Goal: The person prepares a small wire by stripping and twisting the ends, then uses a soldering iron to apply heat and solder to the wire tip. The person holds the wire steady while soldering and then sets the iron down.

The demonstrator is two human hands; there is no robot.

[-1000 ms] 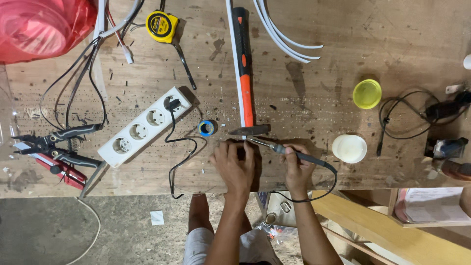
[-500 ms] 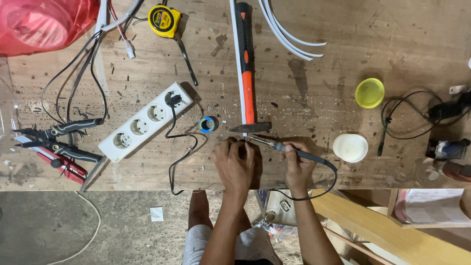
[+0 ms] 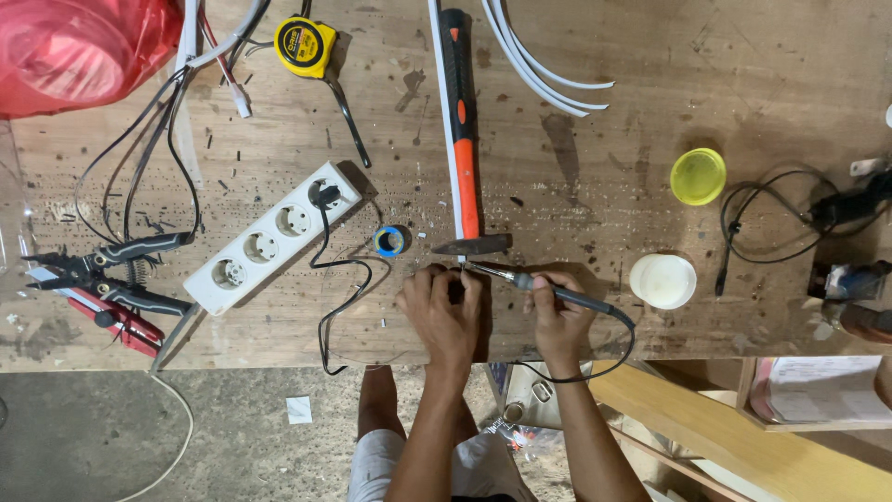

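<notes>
My right hand (image 3: 555, 321) grips a soldering iron (image 3: 548, 289) by its dark handle, with the metal tip pointing left toward my left hand. My left hand (image 3: 444, 311) is closed over something small at the bench's front edge; what it holds is hidden under the fingers. The iron's tip meets the fingertips of the left hand just below a hammer head (image 3: 471, 244). The iron's black cord loops under my right wrist. A small blue roll of tape (image 3: 390, 241) lies just left of the hammer head.
A white power strip (image 3: 272, 237) with a black plug sits left. Pliers and red cutters (image 3: 102, 279) lie far left. Yellow tape measure (image 3: 306, 45), red bag (image 3: 74, 51), white cables (image 3: 534, 65), yellow lid (image 3: 698, 176), white lid (image 3: 662, 281) and black cord (image 3: 771, 218) surround the wooden bench (image 3: 604, 121).
Both hands stay in the same spot at the bench edge, with the iron tip still at my left fingertips. Only the camera view has shifted slightly.
</notes>
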